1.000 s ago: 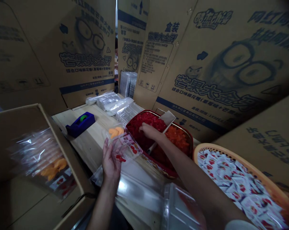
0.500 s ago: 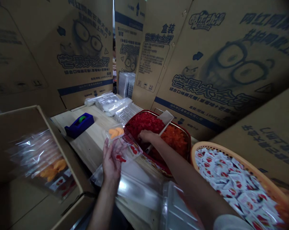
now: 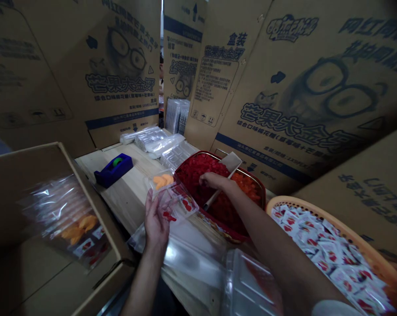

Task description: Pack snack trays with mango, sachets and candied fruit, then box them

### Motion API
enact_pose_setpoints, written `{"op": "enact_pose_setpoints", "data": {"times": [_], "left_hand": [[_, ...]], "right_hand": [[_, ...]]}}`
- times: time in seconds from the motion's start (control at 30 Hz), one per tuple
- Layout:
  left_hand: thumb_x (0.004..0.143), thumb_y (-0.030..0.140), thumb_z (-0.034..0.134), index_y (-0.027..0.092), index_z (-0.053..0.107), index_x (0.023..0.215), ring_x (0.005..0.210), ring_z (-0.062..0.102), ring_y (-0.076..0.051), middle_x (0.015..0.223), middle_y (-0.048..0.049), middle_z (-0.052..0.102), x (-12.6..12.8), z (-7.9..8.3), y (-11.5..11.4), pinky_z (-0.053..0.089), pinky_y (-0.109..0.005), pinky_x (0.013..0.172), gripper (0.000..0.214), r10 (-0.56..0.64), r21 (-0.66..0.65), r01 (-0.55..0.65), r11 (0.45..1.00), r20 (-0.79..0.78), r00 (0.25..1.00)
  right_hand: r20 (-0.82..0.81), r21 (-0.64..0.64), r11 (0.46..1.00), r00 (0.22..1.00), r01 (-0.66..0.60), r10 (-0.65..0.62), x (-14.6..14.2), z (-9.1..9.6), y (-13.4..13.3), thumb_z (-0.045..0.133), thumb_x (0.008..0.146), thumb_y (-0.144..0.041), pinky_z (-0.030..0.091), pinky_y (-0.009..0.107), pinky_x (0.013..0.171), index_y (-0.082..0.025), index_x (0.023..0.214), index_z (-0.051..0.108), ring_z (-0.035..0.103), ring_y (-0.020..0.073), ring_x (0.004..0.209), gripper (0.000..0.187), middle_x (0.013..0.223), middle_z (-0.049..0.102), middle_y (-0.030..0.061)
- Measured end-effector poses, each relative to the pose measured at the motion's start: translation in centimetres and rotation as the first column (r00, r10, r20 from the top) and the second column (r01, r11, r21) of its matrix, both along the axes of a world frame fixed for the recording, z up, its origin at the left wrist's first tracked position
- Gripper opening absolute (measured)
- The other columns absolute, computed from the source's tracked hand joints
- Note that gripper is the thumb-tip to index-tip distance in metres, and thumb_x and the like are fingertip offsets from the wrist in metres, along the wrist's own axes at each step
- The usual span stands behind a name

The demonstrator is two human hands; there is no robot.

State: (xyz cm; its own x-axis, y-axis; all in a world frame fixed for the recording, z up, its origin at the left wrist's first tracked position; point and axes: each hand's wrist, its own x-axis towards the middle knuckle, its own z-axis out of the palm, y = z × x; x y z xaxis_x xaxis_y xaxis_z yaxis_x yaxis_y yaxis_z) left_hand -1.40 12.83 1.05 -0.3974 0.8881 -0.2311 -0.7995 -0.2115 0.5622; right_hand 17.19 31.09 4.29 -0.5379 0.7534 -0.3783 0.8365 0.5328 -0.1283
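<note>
My left hand point(image 3: 156, 219) is closed on the near side of a clear plastic tray point(image 3: 177, 193) with compartments. In the tray's far compartment are orange candies point(image 3: 163, 181), and red candies point(image 3: 186, 204) sit in the nearer ones. My right hand point(image 3: 213, 180) reaches into a red basin point(image 3: 263, 197), its fingers pinched together at the heap of small red candies point(image 3: 198, 169). Whatever is between those fingertips is hidden. A white-bladed scoop point(image 3: 231, 161) lies across the basin under my right wrist, between the red heap and the orange candies point(image 3: 246, 186).
An orange basket point(image 3: 293, 202) of small white sachets point(image 3: 316, 245) stands at the right. At the left is an open carton point(image 3: 62, 153) holding bagged trays point(image 3: 66, 219). A blue tape dispenser point(image 3: 114, 170), clear packs point(image 3: 152, 139) and a clear lid point(image 3: 247, 281) lie on the table. Tall cartons point(image 3: 284, 87) wall the back.
My right hand has lifted slightly and drawn a little to the right over the red candies. The left hand still holds the tray in place. The view has shifted slightly.
</note>
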Motion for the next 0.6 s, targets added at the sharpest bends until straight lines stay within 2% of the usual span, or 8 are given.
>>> {"op": "enact_pose_setpoints", "data": {"times": [0.2, 0.33, 0.43, 0.6], "left_hand": [[0.079, 0.023, 0.054, 0.035, 0.04, 0.124, 0.097, 0.062, -0.021, 0.124, -0.0065, 0.054, 0.0, 0.4, -0.1, 0.054, -0.035, 0.074, 0.049, 0.001, -0.008, -0.001, 1.0, 0.007, 1.0], [0.079, 0.022, 0.054, 0.033, 0.04, 0.124, 0.097, 0.062, -0.022, 0.123, -0.0076, 0.054, 0.1, 0.5, -0.1, 0.054, -0.036, 0.075, 0.049, 0.011, -0.005, -0.011, 1.0, 0.008, 1.0], [0.079, 0.023, 0.055, 0.033, 0.039, 0.124, 0.098, 0.061, -0.023, 0.124, -0.0087, 0.053, 0.1, 0.2, -0.1, 0.054, -0.037, 0.076, 0.049, 0.007, 0.015, -0.007, 1.0, 0.002, 1.0], [0.079, 0.025, 0.055, 0.036, 0.039, 0.125, 0.1, 0.06, -0.023, 0.128, -0.0082, 0.05, 0.0, -0.1, -0.1, 0.055, -0.031, 0.069, 0.05, -0.008, 0.021, 0.009, 1.0, -0.034, 0.999]], "right_hand": [[0.013, 0.006, 1.0, 1.0, -0.008, 0.008, 0.0, -0.4, 0.1, 0.055, 0.064, -0.001, 0.035, 0.016, 0.056, -0.021, 0.102, 0.062, 0.054, 0.0108, 0.071, 0.043, 0.09, 0.064, 0.0], [0.022, 0.051, 0.999, 1.0, -0.002, 0.001, -0.7, 0.0, -0.3, 0.059, 0.066, -0.006, 0.035, 0.018, 0.06, -0.02, 0.097, 0.063, 0.055, 0.0124, 0.078, 0.034, 0.095, 0.064, 0.0013], [0.038, 0.08, 0.997, 0.999, 0.022, -0.025, -1.3, 0.2, -0.6, 0.06, 0.069, -0.01, 0.035, 0.019, 0.06, -0.018, 0.091, 0.064, 0.056, 0.0132, 0.078, 0.025, 0.092, 0.065, 0.0029], [0.053, 0.125, 0.99, 0.996, 0.058, -0.065, -2.1, 0.2, -1.4, 0.053, 0.076, -0.011, 0.035, 0.019, 0.06, -0.015, 0.088, 0.062, 0.058, 0.0134, 0.079, 0.016, 0.089, 0.066, 0.006]]}}
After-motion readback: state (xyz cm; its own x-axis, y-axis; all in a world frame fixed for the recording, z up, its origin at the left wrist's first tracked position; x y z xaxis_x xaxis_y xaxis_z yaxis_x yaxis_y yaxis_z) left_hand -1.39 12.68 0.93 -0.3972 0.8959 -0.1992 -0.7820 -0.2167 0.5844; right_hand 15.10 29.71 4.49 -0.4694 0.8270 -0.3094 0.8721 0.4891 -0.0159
